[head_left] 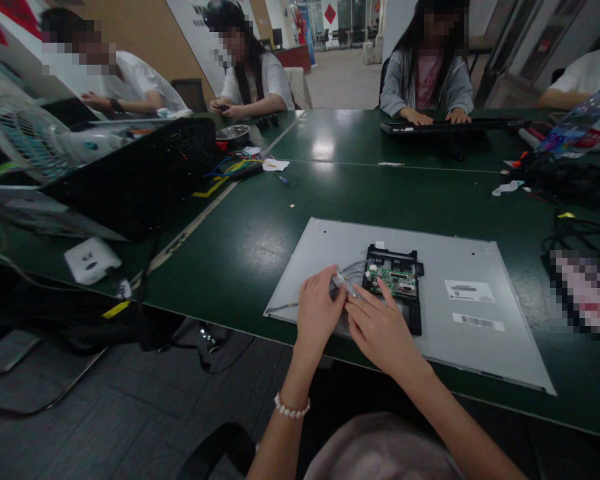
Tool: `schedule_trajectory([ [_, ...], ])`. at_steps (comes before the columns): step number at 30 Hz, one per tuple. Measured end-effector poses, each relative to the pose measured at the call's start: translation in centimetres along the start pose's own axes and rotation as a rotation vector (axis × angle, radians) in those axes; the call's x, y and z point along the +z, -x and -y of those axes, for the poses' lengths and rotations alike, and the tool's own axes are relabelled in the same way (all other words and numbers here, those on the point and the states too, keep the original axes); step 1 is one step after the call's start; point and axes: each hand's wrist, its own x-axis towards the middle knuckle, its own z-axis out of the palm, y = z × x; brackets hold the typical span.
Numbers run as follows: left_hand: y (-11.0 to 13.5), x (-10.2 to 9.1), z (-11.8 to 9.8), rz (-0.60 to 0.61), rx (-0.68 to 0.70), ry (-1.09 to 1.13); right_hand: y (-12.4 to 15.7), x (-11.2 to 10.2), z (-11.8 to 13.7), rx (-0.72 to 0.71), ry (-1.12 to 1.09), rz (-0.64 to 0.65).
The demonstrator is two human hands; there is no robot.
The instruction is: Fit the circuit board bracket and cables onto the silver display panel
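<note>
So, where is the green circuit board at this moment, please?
In the head view, the green circuit board sits right of centre, within the black frame on the grey panel, close to the right hand.

A white-beaded bracelet (293,413) and pale greyish-pink clothing (380,447) are worn.

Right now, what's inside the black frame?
A green circuit board sits in the black frame, grey cables meeting its left side. The right hand covers part of the frame's lower left, so what lies there can't be seen.
</note>
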Motion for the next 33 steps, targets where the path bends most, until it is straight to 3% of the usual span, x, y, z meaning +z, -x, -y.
schedule_trajectory([
  [7,-0.9,-0.9,-0.1,0.014,0.001,0.011,-1.1,-0.8,0.3,0.031,-0.044,-0.046],
  [12,-2.4,-1.0,0.2,0.014,0.010,0.002,-2.3,-1.5,-0.3,0.055,-0.108,-0.180],
  [16,-3.8,-1.5,0.5,0.012,-0.006,0.020,-3.1,-2.6,-1.1,0.152,-0.178,-0.341],
  [20,-5.0,-1.9,0.4,0.013,-0.011,0.035,-2.8,-4.5,-3.5,0.317,-0.175,-0.385],
  [26,-5.1,-1.2,0.3,0.020,-0.011,0.043,3.0,-8.2,-10.5,0.701,0.032,-0.481],
  [28,-4.7,-1.0,0.1,0.015,-0.015,0.044,5.7,-9.3,-12.3,0.804,0.098,-0.440],
  [33,-3.7,-1.2,-0.3,0.032,-0.033,0.053,10.1,-10.3,-14.0,0.962,0.186,-0.497],
])
